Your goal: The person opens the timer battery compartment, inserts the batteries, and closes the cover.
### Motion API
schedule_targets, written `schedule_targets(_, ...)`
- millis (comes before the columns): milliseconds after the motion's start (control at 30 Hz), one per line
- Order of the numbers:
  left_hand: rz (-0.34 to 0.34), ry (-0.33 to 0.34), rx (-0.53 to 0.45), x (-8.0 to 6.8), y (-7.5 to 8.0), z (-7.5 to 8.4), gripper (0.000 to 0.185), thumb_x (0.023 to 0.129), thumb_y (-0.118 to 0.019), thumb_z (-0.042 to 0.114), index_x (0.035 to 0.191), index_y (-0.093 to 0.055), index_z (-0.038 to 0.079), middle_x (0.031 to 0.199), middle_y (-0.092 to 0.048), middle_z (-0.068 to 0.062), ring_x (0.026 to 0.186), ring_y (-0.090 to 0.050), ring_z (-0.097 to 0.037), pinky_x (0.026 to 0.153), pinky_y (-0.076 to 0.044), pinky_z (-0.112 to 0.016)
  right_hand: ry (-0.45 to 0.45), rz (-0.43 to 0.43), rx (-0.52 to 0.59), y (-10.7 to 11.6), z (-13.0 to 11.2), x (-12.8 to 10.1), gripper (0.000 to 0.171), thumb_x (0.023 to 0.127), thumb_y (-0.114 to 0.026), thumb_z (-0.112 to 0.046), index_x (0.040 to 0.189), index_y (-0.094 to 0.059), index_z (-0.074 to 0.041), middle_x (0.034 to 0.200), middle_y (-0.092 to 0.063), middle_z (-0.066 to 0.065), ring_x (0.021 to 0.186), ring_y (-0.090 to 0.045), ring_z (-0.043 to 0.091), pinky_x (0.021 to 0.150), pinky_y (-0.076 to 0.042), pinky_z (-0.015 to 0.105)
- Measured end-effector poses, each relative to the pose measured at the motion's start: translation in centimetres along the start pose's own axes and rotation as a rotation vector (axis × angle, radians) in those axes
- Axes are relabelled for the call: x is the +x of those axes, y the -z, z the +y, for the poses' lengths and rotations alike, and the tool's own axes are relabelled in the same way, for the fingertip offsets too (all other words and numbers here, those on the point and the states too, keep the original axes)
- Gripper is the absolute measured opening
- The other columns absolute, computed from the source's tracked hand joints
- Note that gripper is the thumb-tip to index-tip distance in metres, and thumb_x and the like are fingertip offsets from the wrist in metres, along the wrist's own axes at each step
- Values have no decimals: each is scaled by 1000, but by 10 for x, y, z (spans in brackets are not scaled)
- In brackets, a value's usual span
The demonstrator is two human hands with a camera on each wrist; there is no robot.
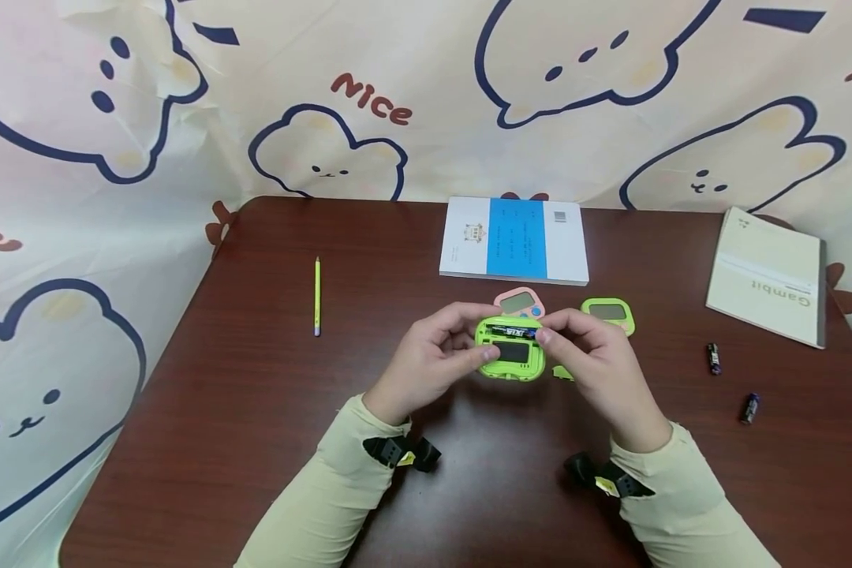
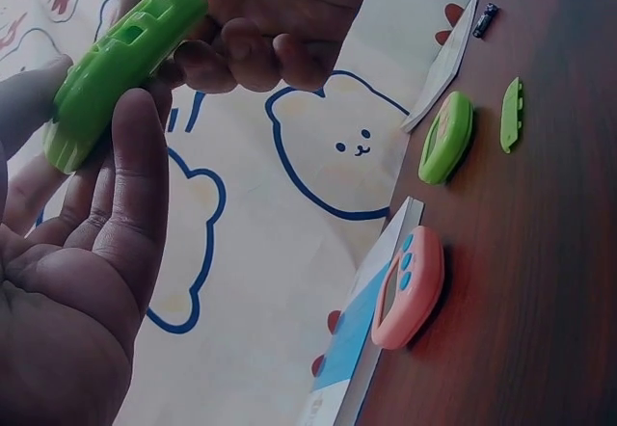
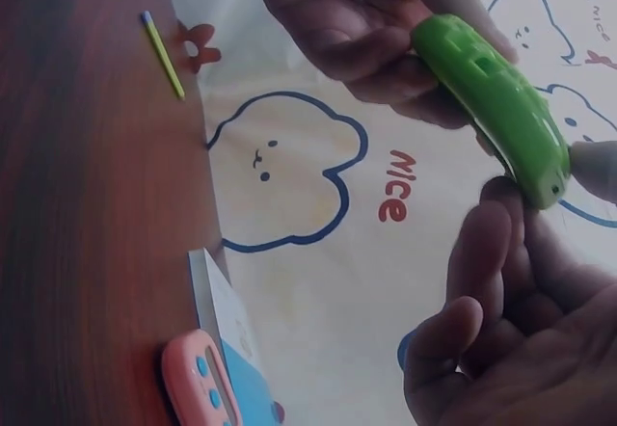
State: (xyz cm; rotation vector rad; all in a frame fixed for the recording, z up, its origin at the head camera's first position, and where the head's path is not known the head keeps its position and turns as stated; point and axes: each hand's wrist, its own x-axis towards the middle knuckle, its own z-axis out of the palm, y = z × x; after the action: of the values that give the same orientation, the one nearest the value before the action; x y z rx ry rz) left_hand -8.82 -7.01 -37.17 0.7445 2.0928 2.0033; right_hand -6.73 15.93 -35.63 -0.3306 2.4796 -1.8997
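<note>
Left grip [image 1: 433, 359] on rounded plastic casing [image 1: 513, 353]

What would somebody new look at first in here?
Probably the bright green gadget in the left hand and right hand, with a battery showing in its compartment. Next, perhaps the pink gadget beyond it on the brown table, then the big cartoon animals on the backdrop behind.

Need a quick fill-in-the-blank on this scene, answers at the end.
The left hand and right hand hold a device whose casing is ____ in color.
Loose batteries lying on the table number ____.
The cream book shows the upside-down word ____.
In the head view, the pencil lies to the ____ of both hands.

Missing words: green; two; Gambit; left.
</note>
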Motion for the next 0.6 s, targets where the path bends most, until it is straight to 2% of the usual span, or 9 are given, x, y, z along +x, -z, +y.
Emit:
schedule_targets(167,-7,8,-2,1,-1,-2,41,92,-71,1,131,-61,2,115,-67,-9,81,-67,-17,74,-60,-31,-25,36,-17,-3,-1,0,12,98,-65,-10,100,-69,1,80,-63,3,68,-56,19,58,-52,28)
schedule_targets(467,2,5,69,0,-4,-5,40,91,-74,5,129,-63,6,109,-66,-4,82,-63,-27,68,-57,-27,-28,113,-184,-8,2,1,11,95,-66,-11,96,-73,-4,75,-61,6,63,-52,18,51,-44,26)
schedule_targets(600,-3,-3,66,2,-5,-7,40,91,-73,5,130,-61,4,109,-66,-6,82,-63,-28,68,-57,-27,-15,91,-250,-2,1,0,13,96,-67,-17,100,-75,-7,77,-64,4,66,-54,21,53,-46,26)
